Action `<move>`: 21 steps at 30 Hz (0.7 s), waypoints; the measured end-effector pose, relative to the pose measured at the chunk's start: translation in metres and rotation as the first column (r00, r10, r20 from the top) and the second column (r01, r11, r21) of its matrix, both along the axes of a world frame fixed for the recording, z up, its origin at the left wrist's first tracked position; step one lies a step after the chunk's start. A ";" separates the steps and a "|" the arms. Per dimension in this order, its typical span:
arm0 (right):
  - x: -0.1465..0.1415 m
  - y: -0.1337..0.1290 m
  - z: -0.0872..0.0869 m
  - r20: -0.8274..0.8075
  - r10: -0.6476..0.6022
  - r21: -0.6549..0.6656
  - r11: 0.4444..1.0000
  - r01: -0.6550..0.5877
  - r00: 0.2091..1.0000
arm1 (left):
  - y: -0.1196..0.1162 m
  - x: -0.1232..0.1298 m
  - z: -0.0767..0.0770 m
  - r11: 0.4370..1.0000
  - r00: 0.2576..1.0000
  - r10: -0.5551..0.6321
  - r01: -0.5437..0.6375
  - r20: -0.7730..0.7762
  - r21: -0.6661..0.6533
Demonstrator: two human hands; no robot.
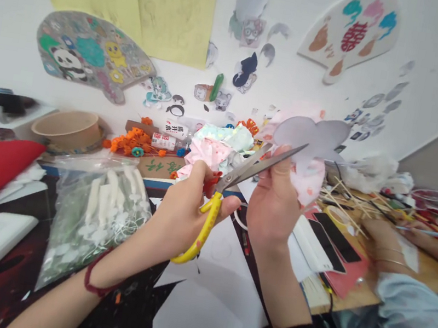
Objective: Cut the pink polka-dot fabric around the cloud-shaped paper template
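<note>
My left hand [180, 210], with a dark red cord on its wrist, is closed around the handles of a pair of scissors [226, 187]. The visible handle is yellow, and the metal blades are slightly apart, pointing up and right. My right hand [275, 212] pinches the lower edge of a pale grey, cloud-shaped paper cutout [310, 134]. One blade reaches across in front of my right fingers, near the cutout's lower edge. Whether the blades touch the paper, I cannot tell. Below both hands, white paper sheets [207, 317] lie on the dark table.
A clear bag of white and green pieces [100, 217] lies left. Crumpled printed fabric [213, 149] and orange craft flowers [135, 142] sit along the wall. At right, another person's hand [384, 240] rests by thin sticks and a phone [336, 235]. Decorated fans [95, 53] hang on the wall.
</note>
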State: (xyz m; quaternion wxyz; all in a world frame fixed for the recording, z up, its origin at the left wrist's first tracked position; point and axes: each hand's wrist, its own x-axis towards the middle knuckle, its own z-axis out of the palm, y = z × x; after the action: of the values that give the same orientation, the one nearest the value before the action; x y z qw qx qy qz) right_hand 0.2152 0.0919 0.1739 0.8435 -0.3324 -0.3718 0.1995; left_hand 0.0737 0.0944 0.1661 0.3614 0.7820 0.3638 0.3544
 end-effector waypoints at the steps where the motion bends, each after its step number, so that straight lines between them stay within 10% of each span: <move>1: -0.003 -0.002 0.001 -0.023 -0.008 0.014 1.000 0.008 1.000 | -0.001 0.000 0.000 1.000 1.000 0.005 -0.005 0.009 0.004; 12: -0.016 -0.012 -0.011 0.022 0.192 -0.057 0.980 -0.190 0.981 | -0.006 0.006 -0.003 0.993 0.990 0.114 -0.114 0.085 -0.011; 21: -0.020 -0.010 -0.010 0.028 0.065 -0.046 0.997 -0.063 0.998 | -0.008 0.006 -0.004 0.994 0.983 0.099 -0.105 0.152 0.030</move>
State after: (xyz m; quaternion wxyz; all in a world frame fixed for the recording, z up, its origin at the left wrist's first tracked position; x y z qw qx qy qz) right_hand 0.1950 0.0820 0.1638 0.8234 -0.3420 -0.3902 0.2296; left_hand 0.0794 0.0863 0.1620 0.3543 0.7400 0.3685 0.4370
